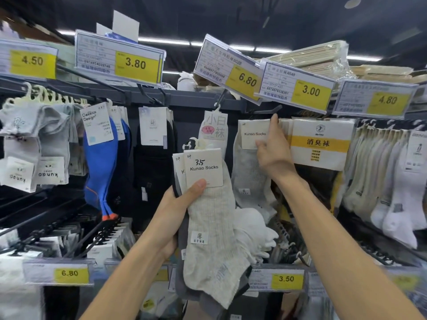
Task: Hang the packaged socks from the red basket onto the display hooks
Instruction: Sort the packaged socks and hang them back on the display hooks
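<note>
Nearest me, low and left of the 3.00 price tag [298, 88], my left grip [175, 211] was clenched around a bundle of Kunao socks [212, 227]. The thumb pressed on the front card, with the cream pair foremost and grey pairs behind it. Just beneath that tag, my right grip [272, 155] pinched the header card of a hanging Kunao pack [250, 135]. Its thumb lay on the card's face and its forefinger stretched up behind, toward the black display hook [275, 108] under the tag's lower left corner. Whether the pack sat on that hook I could not tell. Below the tag hung yellow-banded packs [320, 144]; far left of it, blue socks [99, 169].
</note>
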Available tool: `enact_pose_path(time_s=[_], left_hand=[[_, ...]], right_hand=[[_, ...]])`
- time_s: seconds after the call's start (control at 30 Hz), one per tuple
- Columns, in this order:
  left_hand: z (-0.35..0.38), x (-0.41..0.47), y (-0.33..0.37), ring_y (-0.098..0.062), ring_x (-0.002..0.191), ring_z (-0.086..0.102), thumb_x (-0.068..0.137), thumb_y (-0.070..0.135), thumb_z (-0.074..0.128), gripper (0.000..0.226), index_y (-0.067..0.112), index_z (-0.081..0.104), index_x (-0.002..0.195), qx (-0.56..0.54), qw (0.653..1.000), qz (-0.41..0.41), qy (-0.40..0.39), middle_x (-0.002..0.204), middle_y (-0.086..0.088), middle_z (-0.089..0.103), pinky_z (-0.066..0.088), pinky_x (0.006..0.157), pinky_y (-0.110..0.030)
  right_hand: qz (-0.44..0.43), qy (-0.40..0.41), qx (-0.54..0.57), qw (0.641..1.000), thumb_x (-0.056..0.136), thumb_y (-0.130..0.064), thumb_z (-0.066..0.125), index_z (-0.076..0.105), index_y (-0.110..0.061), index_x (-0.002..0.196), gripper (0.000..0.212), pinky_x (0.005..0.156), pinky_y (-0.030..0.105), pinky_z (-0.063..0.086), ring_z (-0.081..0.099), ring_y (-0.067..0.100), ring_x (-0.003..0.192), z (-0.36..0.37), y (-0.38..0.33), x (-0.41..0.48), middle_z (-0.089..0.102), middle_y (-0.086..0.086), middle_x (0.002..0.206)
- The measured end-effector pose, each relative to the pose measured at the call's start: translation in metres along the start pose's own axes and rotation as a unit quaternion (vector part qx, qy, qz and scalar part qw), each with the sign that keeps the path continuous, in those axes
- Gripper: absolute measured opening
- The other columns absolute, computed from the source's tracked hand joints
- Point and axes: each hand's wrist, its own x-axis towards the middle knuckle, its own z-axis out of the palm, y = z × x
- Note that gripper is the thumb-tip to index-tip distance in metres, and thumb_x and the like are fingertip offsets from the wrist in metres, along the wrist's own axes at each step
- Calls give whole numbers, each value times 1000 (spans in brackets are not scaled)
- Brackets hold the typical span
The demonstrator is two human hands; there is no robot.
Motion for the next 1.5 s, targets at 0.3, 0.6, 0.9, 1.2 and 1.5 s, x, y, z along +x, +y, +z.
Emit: enact_pose_path(time_s=[0.3, 0.6, 0.9, 1.2, 1.5], left_hand=[[8, 0, -4, -24, 108, 72, 81, 41, 78, 37, 29, 73, 116, 40, 997, 61, -12, 116, -5, 75, 61, 83, -34], [12, 0, -3, -22, 108, 72, 87, 55, 60, 38, 31, 75, 113, -7, 999, 44, -10, 117, -4, 75, 60, 77, -26], [8, 8, -8, -16, 106, 72, 77, 53, 72, 36, 38, 73, 110, 46, 996, 70, 22, 114, 4, 76, 61, 81, -29], [3, 5, -10, -14, 105, 72, 66, 53, 73, 56, 31, 69, 118, 32, 997, 45, 54, 111, 6, 77, 56, 86, -30], [3, 4, -9, -10, 106, 72, 66, 54, 74, 52, 36, 70, 114, 41, 998, 35, 44, 113, 9, 76, 51, 98, -38]], right_hand=[[-81, -14, 193, 978, 83, -54, 69, 56, -41, 123, 44, 81, 13, 51, 57, -6, 104, 2, -46, -115, 57, -26, 114], [-20, -29, 325, 945, 85, -24, 77, 65, -35, 107, 28, 70, 20, 57, 68, 3, 85, -5, -31, -109, 71, -20, 102], [30, -75, 421, 903, 92, -16, 68, 59, -27, 111, 23, 78, 30, 60, 71, 12, 100, -10, -17, -102, 74, -9, 108], [19, 135, 293, 946, 103, -14, 50, 40, -21, 140, 39, 96, 12, 46, 54, -16, 112, -14, -2, -57, 56, -17, 125], [2, 71, 217, 974, 101, -7, 47, 31, -11, 154, 55, 121, 39, 27, 32, 20, 147, -2, -2, -18, 38, 8, 157]])
